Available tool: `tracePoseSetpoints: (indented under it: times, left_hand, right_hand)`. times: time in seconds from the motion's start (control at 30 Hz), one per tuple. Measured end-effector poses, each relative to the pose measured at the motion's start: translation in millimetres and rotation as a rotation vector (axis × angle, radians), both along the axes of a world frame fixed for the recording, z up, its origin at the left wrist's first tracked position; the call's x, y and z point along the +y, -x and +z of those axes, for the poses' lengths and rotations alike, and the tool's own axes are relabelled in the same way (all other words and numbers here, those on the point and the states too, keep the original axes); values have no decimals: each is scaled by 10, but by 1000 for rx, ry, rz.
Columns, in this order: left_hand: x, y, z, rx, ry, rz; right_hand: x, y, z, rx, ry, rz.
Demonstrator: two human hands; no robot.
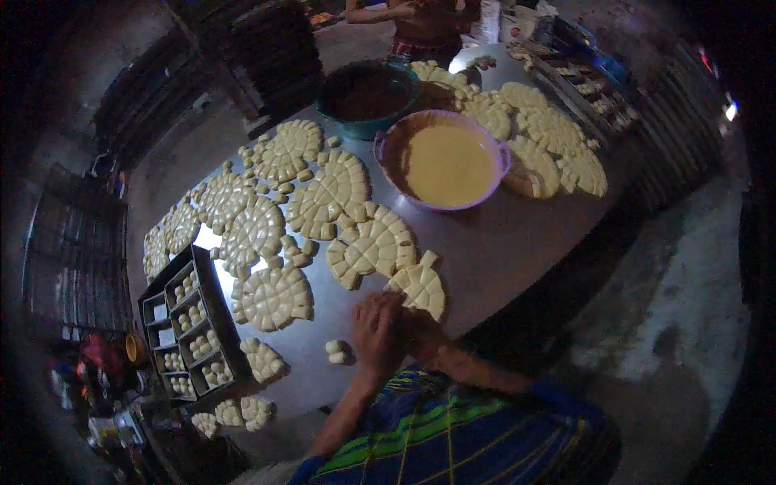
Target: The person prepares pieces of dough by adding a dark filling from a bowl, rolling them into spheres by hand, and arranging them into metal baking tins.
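My left hand (376,327) and my right hand (420,335) are together at the table's near side, fingers curled, at the lower edge of a scored pale dough round (416,283); what is between them is hidden. Two small dough pieces (338,351) lie left of my hands. Above them are more cut dough rounds (372,242), and a black compartment tray (202,323) at the left holds several dough balls.
The metal table (509,242) also carries a purple basin of yellow liquid (449,162), a green basin with dark contents (368,97) and more dough at back right. Another person (424,28) stands beyond the table. Slatted trays (574,81) sit at far right.
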State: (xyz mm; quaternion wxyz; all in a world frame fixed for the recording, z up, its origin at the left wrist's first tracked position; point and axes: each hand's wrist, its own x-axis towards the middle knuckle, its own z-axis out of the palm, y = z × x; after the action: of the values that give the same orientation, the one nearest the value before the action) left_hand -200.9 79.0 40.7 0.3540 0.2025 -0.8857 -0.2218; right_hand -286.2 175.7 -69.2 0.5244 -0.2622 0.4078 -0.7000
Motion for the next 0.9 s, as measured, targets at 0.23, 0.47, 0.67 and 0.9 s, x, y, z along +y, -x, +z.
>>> tracePoseSetpoints:
  times: [0.23, 0.47, 0.67, 0.9]
  left_hand:
    - [-52, 99, 73, 152, -114, -135]
    - [-304, 248, 7, 122, -660, -294]
    - [-547, 120, -361, 310, -1034, -176]
    - [-614, -875, -580, 530, -1305, 472]
  right_hand:
    - [-129, 180, 555, -227, -82, 290]
    - [-336, 490, 452, -191, -167, 305]
    - [-823, 1235, 1054, 412, -1, 150]
    - [-2789, 2937, 1234, 757, 80, 47]
